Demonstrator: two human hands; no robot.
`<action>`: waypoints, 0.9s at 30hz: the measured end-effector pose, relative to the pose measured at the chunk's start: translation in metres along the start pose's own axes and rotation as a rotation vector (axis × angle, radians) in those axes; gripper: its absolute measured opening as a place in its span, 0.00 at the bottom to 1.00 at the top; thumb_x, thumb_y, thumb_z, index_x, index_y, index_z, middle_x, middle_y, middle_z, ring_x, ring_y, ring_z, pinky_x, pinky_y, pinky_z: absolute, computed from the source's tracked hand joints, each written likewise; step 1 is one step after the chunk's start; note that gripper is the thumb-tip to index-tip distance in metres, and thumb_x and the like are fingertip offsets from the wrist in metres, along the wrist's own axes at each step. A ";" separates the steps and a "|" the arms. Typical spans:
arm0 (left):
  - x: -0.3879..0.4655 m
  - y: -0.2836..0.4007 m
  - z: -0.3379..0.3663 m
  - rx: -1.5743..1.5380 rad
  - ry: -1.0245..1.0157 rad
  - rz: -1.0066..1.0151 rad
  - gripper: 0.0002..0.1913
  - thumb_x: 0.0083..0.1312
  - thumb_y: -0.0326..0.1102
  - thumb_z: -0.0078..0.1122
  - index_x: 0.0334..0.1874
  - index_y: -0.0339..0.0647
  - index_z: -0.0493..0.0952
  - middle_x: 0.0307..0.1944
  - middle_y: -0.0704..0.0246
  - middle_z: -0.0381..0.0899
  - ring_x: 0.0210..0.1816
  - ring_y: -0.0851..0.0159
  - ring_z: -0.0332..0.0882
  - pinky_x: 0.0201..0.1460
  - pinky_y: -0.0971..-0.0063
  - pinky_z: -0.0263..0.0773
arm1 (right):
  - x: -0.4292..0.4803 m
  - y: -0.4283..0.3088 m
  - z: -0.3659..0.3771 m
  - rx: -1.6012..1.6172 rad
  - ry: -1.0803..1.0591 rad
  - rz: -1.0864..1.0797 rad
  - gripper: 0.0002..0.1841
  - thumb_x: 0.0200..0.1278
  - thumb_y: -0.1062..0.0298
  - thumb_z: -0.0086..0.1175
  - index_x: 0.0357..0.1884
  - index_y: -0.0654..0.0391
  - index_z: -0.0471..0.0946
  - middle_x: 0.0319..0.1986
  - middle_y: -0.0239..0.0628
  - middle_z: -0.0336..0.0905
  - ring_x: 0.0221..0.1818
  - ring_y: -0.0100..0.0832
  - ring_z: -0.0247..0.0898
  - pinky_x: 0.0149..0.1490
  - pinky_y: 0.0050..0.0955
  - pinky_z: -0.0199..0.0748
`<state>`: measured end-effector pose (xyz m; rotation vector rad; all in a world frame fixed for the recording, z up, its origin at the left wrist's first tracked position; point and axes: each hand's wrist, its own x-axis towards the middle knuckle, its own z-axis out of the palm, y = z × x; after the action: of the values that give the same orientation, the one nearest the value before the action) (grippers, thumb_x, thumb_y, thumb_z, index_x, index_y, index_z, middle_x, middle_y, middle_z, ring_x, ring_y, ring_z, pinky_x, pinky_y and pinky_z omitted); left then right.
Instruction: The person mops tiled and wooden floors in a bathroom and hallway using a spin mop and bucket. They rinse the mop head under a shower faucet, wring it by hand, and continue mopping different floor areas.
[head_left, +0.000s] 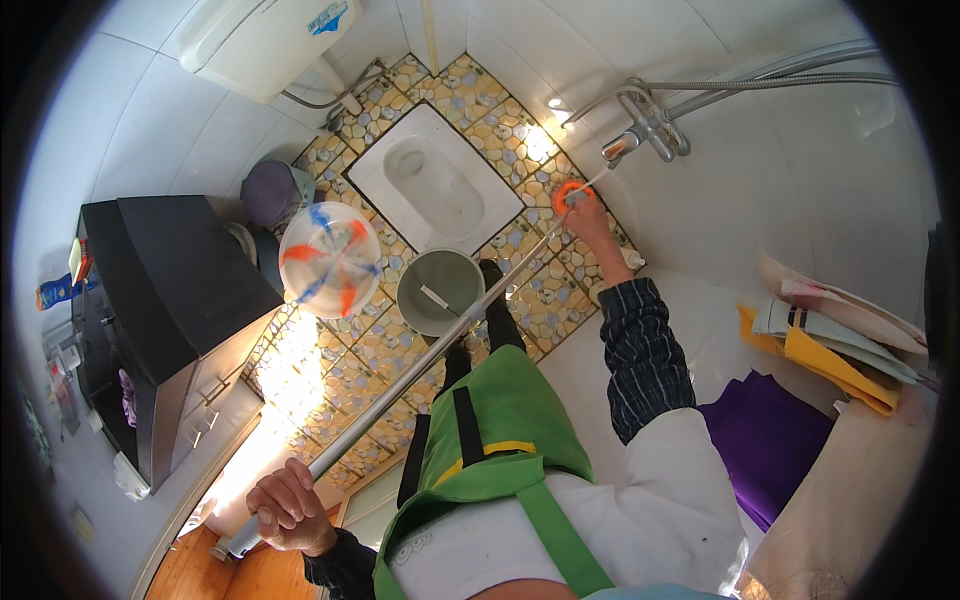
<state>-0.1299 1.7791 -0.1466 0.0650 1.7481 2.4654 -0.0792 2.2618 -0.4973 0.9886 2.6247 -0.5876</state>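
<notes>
A long-handled brush slants across the view on its metal pole (390, 394). My left hand (291, 508) is wrapped around the grey grip end at the lower left. At the far end, my right hand (589, 223) holds the pole close to the orange-bristled brush head (568, 196), partly covering it. A thin stream of water falls from the chrome shower mixer tap (624, 144) onto the brush head. Beneath the pole's middle stands a grey-green bucket (441, 289) with a small white strip visible inside.
A white squat toilet (435, 180) is set in the pebble-patterned floor. Left of the bucket are a clear basin (330, 259) with red and blue marks, a purple-lidded bin (268, 193) and a dark vanity cabinet (176, 270). Folded cloths (817, 352) hang at right, above purple fabric (765, 442).
</notes>
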 end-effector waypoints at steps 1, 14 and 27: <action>0.001 0.000 0.002 -0.006 0.039 0.007 0.21 0.59 0.38 0.49 0.09 0.49 0.54 0.06 0.75 0.56 0.09 0.74 0.53 0.25 0.76 0.58 | 0.016 0.015 -0.016 0.125 0.084 0.117 0.11 0.51 0.67 0.52 0.34 0.64 0.71 0.32 0.50 0.74 0.35 0.46 0.73 0.40 0.40 0.72; 0.016 -0.001 0.030 -0.067 0.083 0.047 0.21 0.63 0.35 0.46 0.10 0.50 0.55 0.05 0.77 0.56 0.08 0.77 0.51 0.23 0.79 0.56 | 0.165 0.055 -0.006 1.516 0.718 0.905 0.31 0.43 0.65 0.68 0.45 0.64 0.60 0.39 0.41 0.69 0.36 0.33 0.68 0.39 0.37 0.70; 0.028 -0.002 0.043 -0.079 0.215 0.095 0.22 0.61 0.35 0.48 0.09 0.50 0.55 0.03 0.76 0.55 0.06 0.78 0.50 0.19 0.81 0.54 | 0.167 0.061 -0.032 1.836 0.347 0.790 0.13 0.51 0.72 0.57 0.34 0.61 0.64 0.27 0.44 0.72 0.29 0.39 0.72 0.42 0.42 0.75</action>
<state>-0.1527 1.8232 -0.1353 -0.1323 1.7615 2.6967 -0.1633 2.4126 -0.5507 2.3276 0.8696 -2.6826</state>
